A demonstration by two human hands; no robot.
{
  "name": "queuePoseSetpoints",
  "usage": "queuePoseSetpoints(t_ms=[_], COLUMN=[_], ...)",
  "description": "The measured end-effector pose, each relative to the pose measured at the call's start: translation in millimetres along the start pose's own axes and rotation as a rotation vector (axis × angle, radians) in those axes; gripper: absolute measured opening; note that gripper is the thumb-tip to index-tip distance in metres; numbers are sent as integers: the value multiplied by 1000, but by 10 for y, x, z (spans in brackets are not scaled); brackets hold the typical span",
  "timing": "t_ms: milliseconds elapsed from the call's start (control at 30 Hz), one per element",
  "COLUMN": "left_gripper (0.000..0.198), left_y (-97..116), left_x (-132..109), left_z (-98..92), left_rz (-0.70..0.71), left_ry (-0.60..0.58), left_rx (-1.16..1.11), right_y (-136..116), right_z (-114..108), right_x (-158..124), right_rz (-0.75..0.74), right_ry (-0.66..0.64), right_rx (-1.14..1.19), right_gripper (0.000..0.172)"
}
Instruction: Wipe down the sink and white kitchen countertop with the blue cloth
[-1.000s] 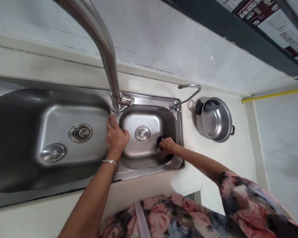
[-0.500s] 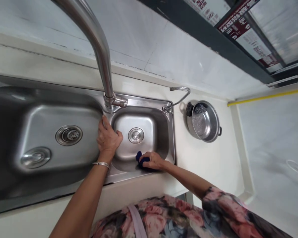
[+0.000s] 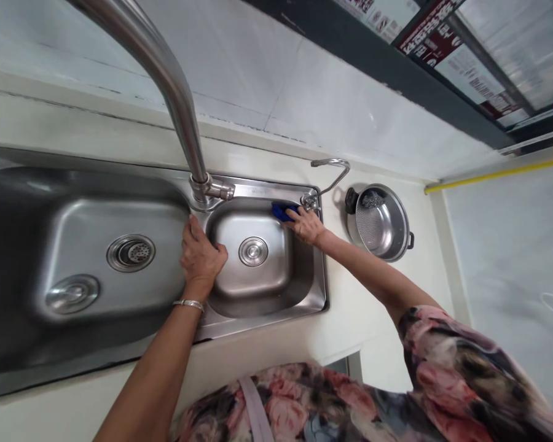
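Two basins make up the stainless-steel double sink (image 3: 262, 190), the wide one filling the left of the frame and the small one sitting at centre. The person's left hand (image 3: 201, 258) lies on the raised divider between them, fingers spread apart and bearing down on the steel, with a metal bangle (image 3: 188, 303) on the wrist. The right hand (image 3: 304, 224) reaches across the small basin to its far wall at upper centre, fingers pressed together over a blue sponge (image 3: 283, 212). That sponge sits against the steel just under the rim, close beside the base of a small side tap (image 3: 332, 162). A tall curved faucet (image 3: 163, 70) rises from the rim and sweeps off toward the top left. To the right of the sink, on the pale counter (image 3: 387, 307), stands a steel steamer pot (image 3: 399, 212) with black handles, a wad of scouring mesh (image 3: 373, 198) inside it near the rim. A floral sleeve (image 3: 442, 362) fills the lower right.
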State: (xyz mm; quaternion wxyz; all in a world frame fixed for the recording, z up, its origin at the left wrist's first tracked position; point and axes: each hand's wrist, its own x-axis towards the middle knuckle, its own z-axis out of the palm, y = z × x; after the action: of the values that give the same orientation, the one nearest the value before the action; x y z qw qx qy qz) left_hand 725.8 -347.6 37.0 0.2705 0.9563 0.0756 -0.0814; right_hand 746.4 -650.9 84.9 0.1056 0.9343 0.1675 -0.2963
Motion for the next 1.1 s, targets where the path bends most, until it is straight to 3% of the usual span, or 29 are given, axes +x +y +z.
queuePoseSetpoints(t_ms=[100, 267, 400, 567, 733, 833, 933, 1000, 1100], left_gripper=[95, 89, 88, 93, 79, 75, 72, 70, 68], left_y=[-6, 6, -13, -169, -229, -210, -217, -240, -286], left_x=[2, 2, 12, 56, 77, 80, 93, 107, 133], left_z=[-5, -24, -46, -58, -58, -63, -65, -61, -52], left_rz=[-8, -5, -6, 150, 196, 188, 171, 156, 150], left_ry=[-5, 3, -8, -83, -65, -63, -72, -74, -76], left_rx=[-15, -53, -75, -47, 53, 63, 67, 52, 4], right_y=[-172, -910, -1248, -1662, -2201, -2162, -1932, -1841, -1944], right_z=[197, 673, 753, 658, 580, 572, 519, 429, 278], right_x=[-176, -768, -888, -605, -251, -144, 50, 268, 577], right_rz=[101, 205, 268, 237, 89, 68, 200, 308, 321], right_ry=[-50, -262, -331, -302, -239, -217, -29, 128, 189], right_rx=[71, 300, 468, 737, 985, 1335, 1805, 1897, 1865], right_gripper=[52, 44, 44, 42, 38, 37, 42, 45, 47])
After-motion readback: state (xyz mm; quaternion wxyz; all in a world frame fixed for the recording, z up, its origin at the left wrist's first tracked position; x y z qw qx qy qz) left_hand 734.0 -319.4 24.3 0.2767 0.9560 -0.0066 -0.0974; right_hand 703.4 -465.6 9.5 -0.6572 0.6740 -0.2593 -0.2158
